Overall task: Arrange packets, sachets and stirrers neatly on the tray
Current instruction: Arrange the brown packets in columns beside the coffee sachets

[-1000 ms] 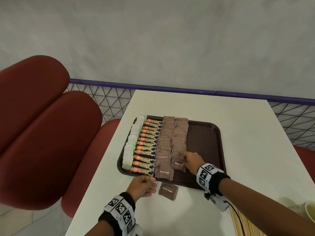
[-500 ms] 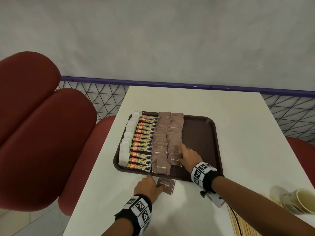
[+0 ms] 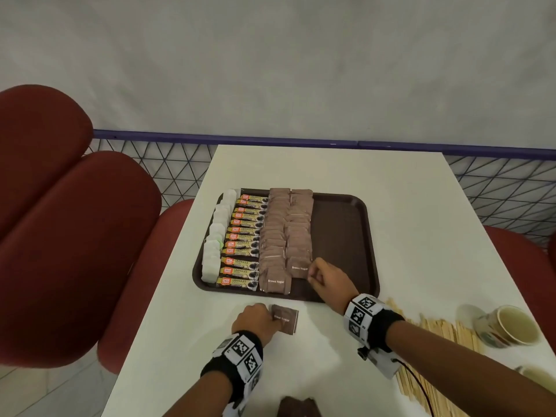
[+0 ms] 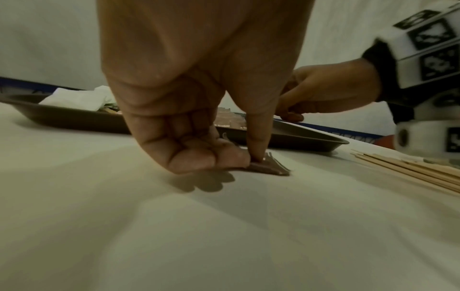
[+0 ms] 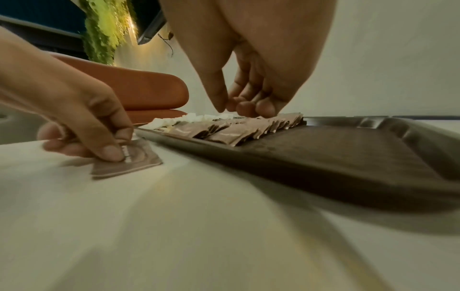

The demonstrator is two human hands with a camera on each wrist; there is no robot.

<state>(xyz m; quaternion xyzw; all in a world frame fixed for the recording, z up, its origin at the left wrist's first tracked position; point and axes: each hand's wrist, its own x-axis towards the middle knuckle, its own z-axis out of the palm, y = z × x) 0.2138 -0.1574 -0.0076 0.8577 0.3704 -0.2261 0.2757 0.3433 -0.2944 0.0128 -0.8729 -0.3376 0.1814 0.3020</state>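
While the left hand (image 3: 255, 322) pinches a loose brown sugar sachet (image 3: 285, 319) lying on the table (image 3: 406, 206) just before the tray (image 3: 346, 224), the right hand (image 3: 326, 278) rests curled fingertips on the tray's nearest sachet (image 3: 298, 267), stirrers (image 3: 436, 329) beside.

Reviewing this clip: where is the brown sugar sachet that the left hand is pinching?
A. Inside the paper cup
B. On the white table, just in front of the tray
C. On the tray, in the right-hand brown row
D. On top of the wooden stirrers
B: the left hand pinches the sachet on the table, just off the tray.
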